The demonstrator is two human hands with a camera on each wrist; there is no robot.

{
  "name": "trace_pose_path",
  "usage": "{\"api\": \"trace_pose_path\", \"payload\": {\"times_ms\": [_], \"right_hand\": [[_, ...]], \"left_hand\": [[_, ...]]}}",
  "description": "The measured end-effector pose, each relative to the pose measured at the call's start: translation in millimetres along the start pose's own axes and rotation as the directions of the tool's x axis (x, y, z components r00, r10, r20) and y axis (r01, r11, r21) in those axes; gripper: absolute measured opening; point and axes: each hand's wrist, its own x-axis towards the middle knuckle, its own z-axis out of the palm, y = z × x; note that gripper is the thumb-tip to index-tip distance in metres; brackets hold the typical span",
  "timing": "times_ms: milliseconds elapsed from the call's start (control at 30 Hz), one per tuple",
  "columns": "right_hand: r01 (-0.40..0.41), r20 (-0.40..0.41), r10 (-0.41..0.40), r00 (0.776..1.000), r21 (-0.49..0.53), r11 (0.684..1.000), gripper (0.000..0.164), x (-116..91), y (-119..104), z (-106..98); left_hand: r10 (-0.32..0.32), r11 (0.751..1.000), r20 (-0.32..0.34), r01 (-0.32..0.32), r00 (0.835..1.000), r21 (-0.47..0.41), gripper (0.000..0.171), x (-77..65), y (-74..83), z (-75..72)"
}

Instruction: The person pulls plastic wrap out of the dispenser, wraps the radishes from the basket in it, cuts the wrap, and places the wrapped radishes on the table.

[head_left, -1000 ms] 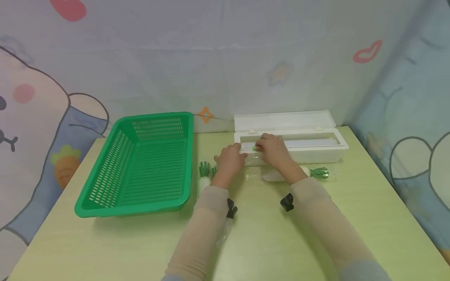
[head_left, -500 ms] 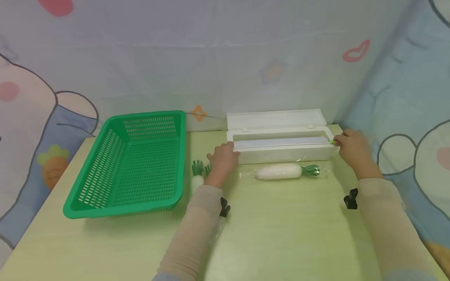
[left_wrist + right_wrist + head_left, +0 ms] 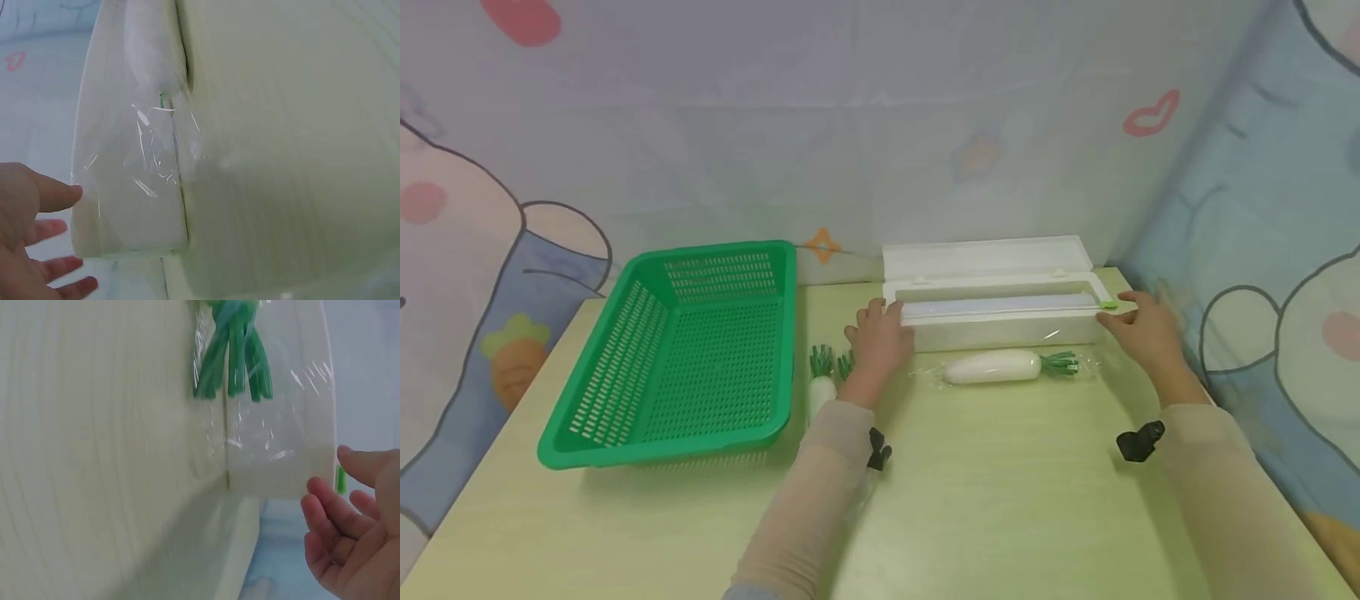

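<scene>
A long white cling film dispenser [image 3: 1000, 332], its lid raised at the back, stands along the far side of the table with a pale roll inside. Its small green cutter slider [image 3: 1108, 305] is at the right end of the front rail. My left hand [image 3: 882, 342] touches the left end, fingers spread and thumb at the edge in the left wrist view. By the right end, next to the slider, my right hand [image 3: 1150, 333] has its thumb and loosely bent fingers around the corner. A white radish [image 3: 992, 367] with green stalks, in clear plastic, lies before the dispenser.
A green slotted basket [image 3: 673, 358] stands at the left. Between it and my left forearm lies another white radish [image 3: 822, 387], with more green stalks [image 3: 846, 365] partly hidden behind the arm. A printed cloth [image 3: 850, 150] hangs behind the table.
My right hand went from the dispenser's left part to its right end with the green slider, then loosened from it and shifted slightly. My left hand stayed at the left end.
</scene>
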Motion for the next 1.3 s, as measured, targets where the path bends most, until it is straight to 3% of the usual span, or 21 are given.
{"api": "trace_pose_path", "payload": {"times_ms": [167, 267, 400, 967, 1167, 1300], "right_hand": [[-0.072, -0.094, 0.087, 0.992, 0.15, 0.986, 0.061, -3, -8, 14], [-0.072, -0.137, 0.097, 0.986, 0.172, 0.982, 0.051, -5, -7, 17], [-0.035, -0.175, 0.064, 0.983, 0.165, 0.986, 0.042, -6, -5, 17], [-0.023, -0.16, 0.054, 0.986, 0.19, 0.981, 0.04, -7, 0, 19], [0.05, -0.066, -0.041, 0.997, 0.146, 0.988, 0.044, -19, 3, 9], [0.072, -0.004, -0.072, 0.997, 0.127, 0.989, 0.045, -33, 8, 1]], "left_hand": [[0.108, 0.992, -0.104, -0.115, 0.989, -0.059, 0.021, -3.5, -0.5, 1.5], [0.158, 0.982, -0.159, -0.171, 0.975, -0.075, 0.018, -5.6, -0.6, 2.7], [0.188, 0.976, -0.176, -0.204, 0.966, -0.078, 0.015, -8.6, -1.4, 2.6], [0.185, 0.979, -0.094, -0.192, 0.978, -0.071, 0.015, -13.7, -4.0, -4.9], [0.203, 0.964, 0.0, -0.2, 0.979, -0.175, 0.013, -20.0, -5.1, -18.8], [0.23, 0.953, 0.081, -0.208, 0.97, -0.219, 0.014, -27.7, -5.6, -27.5]]}}
